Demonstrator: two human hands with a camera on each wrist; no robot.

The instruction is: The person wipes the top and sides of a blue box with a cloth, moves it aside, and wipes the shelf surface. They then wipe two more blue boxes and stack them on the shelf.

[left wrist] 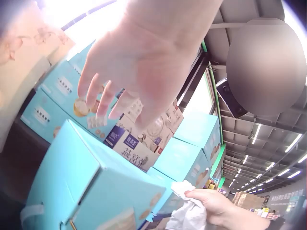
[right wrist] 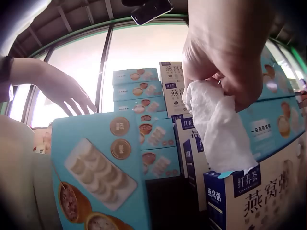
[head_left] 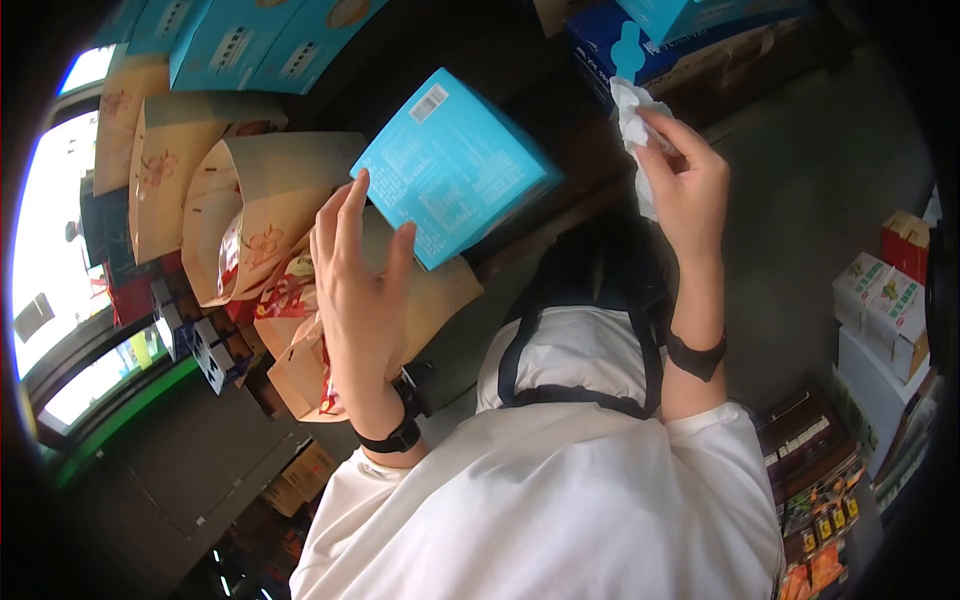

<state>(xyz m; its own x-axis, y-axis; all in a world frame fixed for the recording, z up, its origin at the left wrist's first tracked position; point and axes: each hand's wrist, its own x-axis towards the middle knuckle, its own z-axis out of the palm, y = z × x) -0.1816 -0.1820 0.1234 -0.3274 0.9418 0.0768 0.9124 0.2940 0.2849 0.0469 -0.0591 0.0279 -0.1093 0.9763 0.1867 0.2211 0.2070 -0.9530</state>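
Observation:
A light-blue carton (head_left: 455,165) with white print and a barcode stands tilted in the head view. My left hand (head_left: 355,275) is beside it with fingers spread, fingertips right at its near edge. In the left wrist view this hand (left wrist: 139,72) hangs above the carton (left wrist: 91,177), its fingers relaxed. To the right, my right hand (head_left: 695,185) pinches a crumpled white cloth (head_left: 637,125) between thumb and fingers. The cloth (right wrist: 218,127) hangs down in front of a white-and-blue box in the right wrist view.
Paper gift bags (head_left: 255,215) with flower prints crowd the left side. More light-blue cartons (right wrist: 136,91) are stacked by the windows, next to white-and-blue boxes (right wrist: 259,191). Another blue box (head_left: 600,45) lies at the top right. Stacked goods (head_left: 880,310) stand at the far right.

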